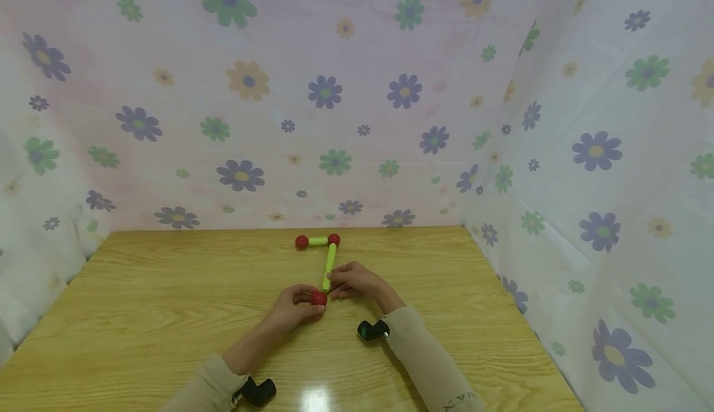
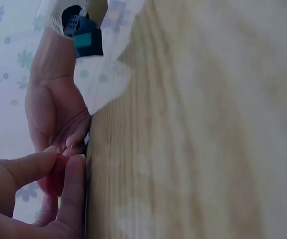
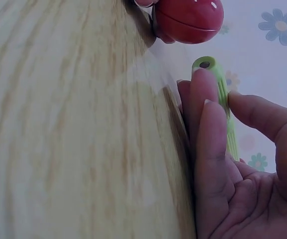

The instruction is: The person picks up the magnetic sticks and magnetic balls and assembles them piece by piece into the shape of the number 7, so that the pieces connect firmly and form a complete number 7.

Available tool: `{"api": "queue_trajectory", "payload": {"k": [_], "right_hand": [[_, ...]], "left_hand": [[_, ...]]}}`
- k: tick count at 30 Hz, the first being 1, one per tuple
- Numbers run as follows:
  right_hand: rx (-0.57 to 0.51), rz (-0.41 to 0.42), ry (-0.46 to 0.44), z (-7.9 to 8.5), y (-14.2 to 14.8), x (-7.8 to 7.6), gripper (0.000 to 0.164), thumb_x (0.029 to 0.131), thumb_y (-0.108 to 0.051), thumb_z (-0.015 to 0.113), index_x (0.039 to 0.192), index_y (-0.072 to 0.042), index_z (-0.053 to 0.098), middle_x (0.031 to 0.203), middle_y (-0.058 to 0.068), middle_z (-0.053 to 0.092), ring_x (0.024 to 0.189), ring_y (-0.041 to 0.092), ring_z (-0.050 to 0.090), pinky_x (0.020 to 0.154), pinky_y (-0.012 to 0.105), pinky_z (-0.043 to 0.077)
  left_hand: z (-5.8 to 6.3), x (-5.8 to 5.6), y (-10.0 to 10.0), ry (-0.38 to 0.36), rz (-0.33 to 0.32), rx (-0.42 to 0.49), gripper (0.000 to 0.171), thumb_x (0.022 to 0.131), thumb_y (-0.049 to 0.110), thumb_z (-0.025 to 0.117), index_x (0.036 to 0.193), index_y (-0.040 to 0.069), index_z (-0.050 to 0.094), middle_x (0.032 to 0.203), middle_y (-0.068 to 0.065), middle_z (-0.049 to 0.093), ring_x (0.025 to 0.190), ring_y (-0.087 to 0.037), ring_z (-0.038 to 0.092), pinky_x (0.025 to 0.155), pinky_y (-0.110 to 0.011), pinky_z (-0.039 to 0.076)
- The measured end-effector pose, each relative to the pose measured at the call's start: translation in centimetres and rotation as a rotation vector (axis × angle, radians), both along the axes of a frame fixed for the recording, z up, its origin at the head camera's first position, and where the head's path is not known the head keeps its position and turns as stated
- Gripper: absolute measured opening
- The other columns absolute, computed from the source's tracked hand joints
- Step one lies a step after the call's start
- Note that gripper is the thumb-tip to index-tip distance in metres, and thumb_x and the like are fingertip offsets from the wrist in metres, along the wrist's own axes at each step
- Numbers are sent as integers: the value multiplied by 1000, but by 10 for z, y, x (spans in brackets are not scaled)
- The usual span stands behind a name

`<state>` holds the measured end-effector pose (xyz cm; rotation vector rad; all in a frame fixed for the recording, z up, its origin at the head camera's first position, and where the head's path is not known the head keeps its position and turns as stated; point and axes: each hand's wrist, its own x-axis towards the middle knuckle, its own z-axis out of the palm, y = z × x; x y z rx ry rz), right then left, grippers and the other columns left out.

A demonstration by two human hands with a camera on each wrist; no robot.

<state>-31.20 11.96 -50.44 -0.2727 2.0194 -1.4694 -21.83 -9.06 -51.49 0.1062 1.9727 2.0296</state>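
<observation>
My left hand [image 1: 290, 310] pinches a red ball [image 1: 319, 298] between thumb and fingers just above the table. Close by, my right hand [image 1: 355, 279] pinches the near part of a yellow-green building stick [image 1: 331, 257]. In the right wrist view the free end of the stick [image 3: 206, 62] shows a dark round spot, and a gap separates it from the red ball [image 3: 190, 20]. At its far end the stick meets a second red ball [image 1: 333, 239]. From there a shorter yellow-green stick [image 1: 318, 241] runs left to a third red ball [image 1: 302, 242].
A wood-grain table [image 1: 167, 300] lies under both hands. Flowered cloth [image 1: 290, 152] hangs along its back edge and both sides. A small black device [image 1: 372, 330] sits at the right wrist, and another black device [image 1: 258, 392] at the left.
</observation>
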Motion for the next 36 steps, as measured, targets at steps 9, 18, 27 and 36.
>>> {"api": "queue_trajectory", "payload": {"k": [9,18,27,36], "right_hand": [[-22,12,0,1,4,1,37,107,-26,58,124,5,67,93,6,74,73,7,72,68,19,62],[-31,11,-3,-3,3,-1,40,107,-26,59,131,6,63,100,10,75,75,7,72,68,18,61],[-24,20,8,2,1,2,40,107,-26,58,130,6,63,100,10,74,75,7,72,69,18,62],[-24,8,6,-1,1,2,38,107,-25,58,129,5,65,96,8,74,74,7,72,67,17,61]], "left_hand": [[-1,3,10,37,101,-81,44,88,0,80,124,-10,58,117,-23,66,91,-15,68,75,-24,62],[0,3,11,41,157,-173,41,86,6,84,119,-5,64,110,-17,69,94,-17,65,73,-26,58],[2,3,11,36,165,-180,40,85,7,85,117,-4,66,107,-16,69,92,-18,65,73,-26,58],[1,4,12,32,171,-178,40,84,6,86,117,-5,65,107,-16,68,92,-18,65,73,-28,60]]}}
